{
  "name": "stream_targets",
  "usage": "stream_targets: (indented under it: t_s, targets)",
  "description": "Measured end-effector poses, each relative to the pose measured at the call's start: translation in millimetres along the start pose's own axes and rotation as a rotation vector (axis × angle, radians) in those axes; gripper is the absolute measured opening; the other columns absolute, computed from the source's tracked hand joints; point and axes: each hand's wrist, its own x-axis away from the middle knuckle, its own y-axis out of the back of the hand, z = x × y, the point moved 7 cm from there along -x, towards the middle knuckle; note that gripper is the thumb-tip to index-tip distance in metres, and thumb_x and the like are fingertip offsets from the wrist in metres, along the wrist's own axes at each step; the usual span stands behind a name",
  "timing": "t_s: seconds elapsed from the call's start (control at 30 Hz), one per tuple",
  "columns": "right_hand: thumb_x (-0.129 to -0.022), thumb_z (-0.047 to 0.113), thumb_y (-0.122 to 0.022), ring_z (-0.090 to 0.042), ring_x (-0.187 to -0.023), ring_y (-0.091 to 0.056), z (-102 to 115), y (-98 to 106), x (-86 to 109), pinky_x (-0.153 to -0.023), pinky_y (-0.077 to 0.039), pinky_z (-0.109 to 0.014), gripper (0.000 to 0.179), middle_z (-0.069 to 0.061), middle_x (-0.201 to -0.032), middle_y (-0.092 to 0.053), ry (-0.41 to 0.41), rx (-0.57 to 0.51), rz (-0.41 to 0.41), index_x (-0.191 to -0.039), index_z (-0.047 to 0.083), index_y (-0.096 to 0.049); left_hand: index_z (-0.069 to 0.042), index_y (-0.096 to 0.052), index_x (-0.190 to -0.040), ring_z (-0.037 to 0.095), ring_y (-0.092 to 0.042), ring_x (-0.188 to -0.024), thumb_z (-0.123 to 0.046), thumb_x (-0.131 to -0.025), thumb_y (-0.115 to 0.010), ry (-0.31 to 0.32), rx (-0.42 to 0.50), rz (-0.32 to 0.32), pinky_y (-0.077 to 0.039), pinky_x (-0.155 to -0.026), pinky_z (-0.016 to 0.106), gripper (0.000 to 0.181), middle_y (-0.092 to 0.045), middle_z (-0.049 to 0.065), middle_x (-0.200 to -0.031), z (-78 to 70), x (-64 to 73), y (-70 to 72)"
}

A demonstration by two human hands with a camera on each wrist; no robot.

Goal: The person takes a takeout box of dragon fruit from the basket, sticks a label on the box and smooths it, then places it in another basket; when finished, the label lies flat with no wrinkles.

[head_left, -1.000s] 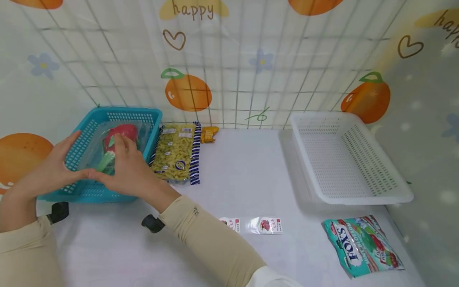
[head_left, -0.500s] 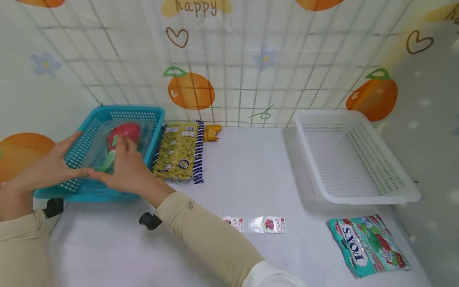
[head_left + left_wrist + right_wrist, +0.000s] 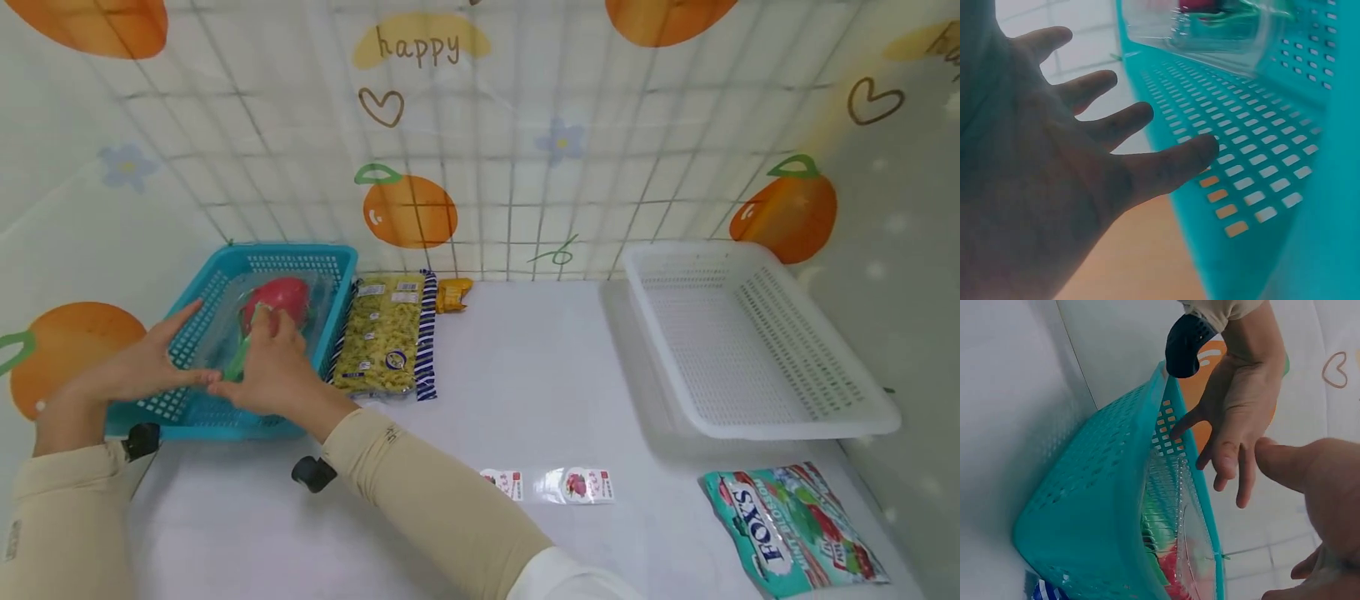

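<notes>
Nearest me on the worktop (image 3: 420, 533) lie the Fox's bag (image 3: 795, 529) and the printed labels (image 3: 576, 485). Farther in, the left hand (image 3: 142, 367) hangs by the teal basket's (image 3: 225, 433) left side, fingers spread, grasping nothing. The right hand (image 3: 273, 371) is over the basket, loosely bent and holding nothing that I can see; the two thumbs nearly meet. Below, inside the basket, sits the clear container (image 3: 228, 329) with a red-and-green item (image 3: 285, 298), its long axis slanting from near left to far right. The right hand is nearer it, covering part; the left lies off its left side. Beyond stands the wall covering (image 3: 487, 167).
</notes>
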Motion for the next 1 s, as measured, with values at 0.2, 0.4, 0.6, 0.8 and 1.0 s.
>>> stream_targets:
  t_s: [0.2,0.4,0.6,0.8,1.0]
  targets:
    - [-0.084,0.071,-0.065,-0.019,-0.152,-0.032,5,-2,-4.9,-0.109,-0.049,-0.028,0.110,0.005,-0.170,-0.012,-0.024,0.022,0.016,-0.164,0.026,-0.005,-0.003,0.016,-0.160,0.070,-0.014,-0.137,-0.026,-0.093,-0.075,0.012,-0.025,0.011,-0.025,-0.096,0.087,0.116,0.006,0.043,-0.161,11.1,0.8,0.2]
    - [-0.084,0.070,-0.066,-0.027,-0.153,-0.031,-1,-4,-11.9,-0.111,-0.047,-0.030,0.110,0.000,-0.171,-0.011,-0.070,0.023,0.021,-0.165,0.024,-0.007,-0.007,0.020,-0.160,0.070,-0.014,-0.137,-0.032,-0.094,-0.075,0.042,-0.041,0.050,-0.026,-0.097,0.086,0.118,0.009,0.042,-0.161,15.1,-8.5,0.3]
    - [-0.083,0.070,-0.069,-0.030,-0.153,-0.032,-6,-4,-18.3,-0.102,-0.054,-0.031,0.112,-0.002,-0.171,-0.012,-0.153,0.002,0.029,-0.165,0.024,-0.008,-0.006,0.019,-0.160,0.071,-0.013,-0.138,-0.031,-0.094,-0.074,0.031,-0.025,0.074,-0.025,-0.098,0.086,0.117,0.009,0.042,-0.162,11.5,-16.8,1.8]
    - [-0.084,0.068,-0.069,-0.033,-0.153,-0.031,-8,-10,-24.5,-0.103,-0.054,-0.033,0.112,-0.001,-0.171,-0.012,-0.206,0.020,0.076,-0.165,0.024,-0.005,0.000,0.016,-0.159,0.072,-0.020,-0.133,-0.039,-0.092,-0.075,0.074,-0.068,0.094,-0.029,-0.099,0.084,0.120,0.000,0.048,-0.158,11.8,-23.6,2.9]
    - [-0.086,0.066,-0.068,-0.029,-0.156,-0.024,-4,-14,-28.2,-0.121,-0.036,-0.038,0.107,0.004,-0.171,-0.012,-0.214,0.127,0.074,-0.165,0.024,-0.009,-0.003,0.018,-0.160,0.071,-0.009,-0.138,-0.037,-0.091,-0.077,0.101,-0.001,0.123,-0.024,-0.101,0.085,0.121,0.009,0.045,-0.159,15.0,-28.8,-0.9]
